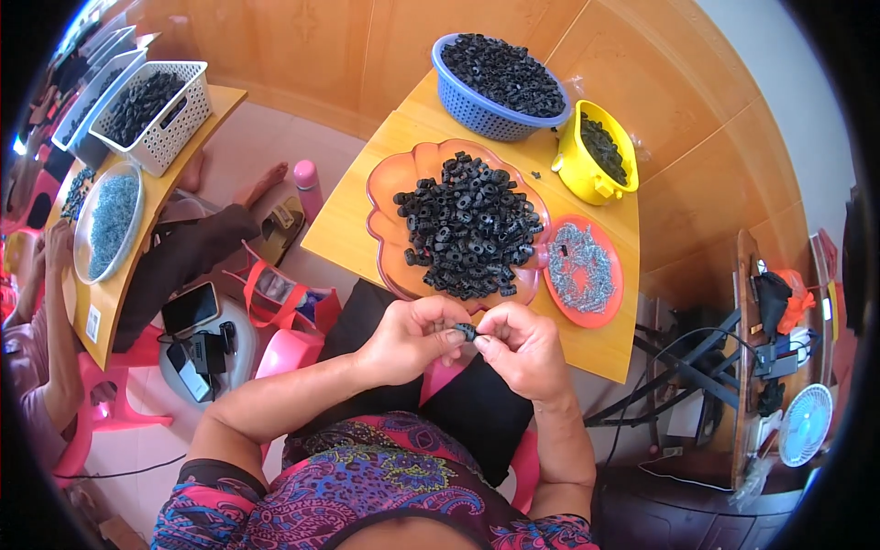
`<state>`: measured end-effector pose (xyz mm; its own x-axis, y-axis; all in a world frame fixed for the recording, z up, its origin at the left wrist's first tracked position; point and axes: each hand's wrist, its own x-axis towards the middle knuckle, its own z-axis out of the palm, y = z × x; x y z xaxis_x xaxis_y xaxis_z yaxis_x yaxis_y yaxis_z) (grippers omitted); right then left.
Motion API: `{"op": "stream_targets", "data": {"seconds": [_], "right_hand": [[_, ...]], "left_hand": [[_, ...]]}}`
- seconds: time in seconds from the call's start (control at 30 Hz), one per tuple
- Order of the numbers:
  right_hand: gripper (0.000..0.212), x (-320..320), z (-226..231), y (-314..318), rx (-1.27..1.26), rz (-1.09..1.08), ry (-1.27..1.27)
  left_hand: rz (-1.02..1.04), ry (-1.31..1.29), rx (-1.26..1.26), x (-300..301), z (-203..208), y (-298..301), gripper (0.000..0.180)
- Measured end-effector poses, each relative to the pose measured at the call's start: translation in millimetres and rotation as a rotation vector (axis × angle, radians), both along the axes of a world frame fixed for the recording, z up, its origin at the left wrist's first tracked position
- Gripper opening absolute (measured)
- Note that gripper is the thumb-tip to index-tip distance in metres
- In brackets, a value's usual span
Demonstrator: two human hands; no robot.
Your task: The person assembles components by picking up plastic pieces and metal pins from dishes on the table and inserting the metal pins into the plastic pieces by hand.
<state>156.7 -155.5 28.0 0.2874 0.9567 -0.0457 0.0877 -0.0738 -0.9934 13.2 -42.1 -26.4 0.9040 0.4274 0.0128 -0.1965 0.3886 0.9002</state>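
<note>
Over the table's near edge, a small black plastic cord lock (467,331) is pinched between the fingertips of both hands. My left hand (403,337) grips its left end, and my right hand (527,352) holds the other end. Just beyond them lies an orange flower-shaped tray (383,203), heaped with similar black pieces (472,225). To its right, a round red-orange plate (615,270) carries a loose layer of tiny silvery metal parts (579,268) that look like springs. My fingers partly cover the held piece, so its details are hidden.
Blue basket (500,124) and yellow container (573,163), both full of black parts, stand at the table's back. At left, another person (41,367) sits by a second table with a white basket (170,137). Right: a fan (806,424). A pink bottle (307,188) stands between the tables.
</note>
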Motion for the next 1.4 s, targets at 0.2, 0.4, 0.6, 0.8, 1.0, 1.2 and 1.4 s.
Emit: {"op": "stream_targets", "data": {"seconds": [0.2, 0.4, 0.6, 0.8, 1.0, 1.2, 1.4], "right_hand": [[0.016, -9, -3, 0, -0.014, -0.052, -0.137], [0.016, 2, -4, -5, -0.014, 0.054, -0.075], [0.014, 14, -16, -3, 0.093, 0.168, 0.061], [0.015, 14, -22, -2, 0.071, 0.21, 0.007], [0.008, 22, -7, 2, -0.038, 0.115, 0.158], [0.009, 127, 7, 35, 0.204, -0.249, 0.306], [0.017, 247, 46, 75, 0.233, -0.598, 0.28]], "left_hand": [[0.132, -0.017, 0.372, -1, 6, -6, 0.012], [-0.007, 0.001, 0.05, -2, 8, -2, 0.007], [0.004, 0.001, 0.02, -4, -1, -3, 0.007], [-0.026, 0.052, 0.079, -4, 0, -5, 0.008], [-0.013, -0.037, -0.042, 5, 8, -2, 0.034], [0.003, -0.002, -0.072, 1, 8, 3, 0.048], [-0.058, -0.014, -0.057, 5, 8, -2, 0.039]]}}
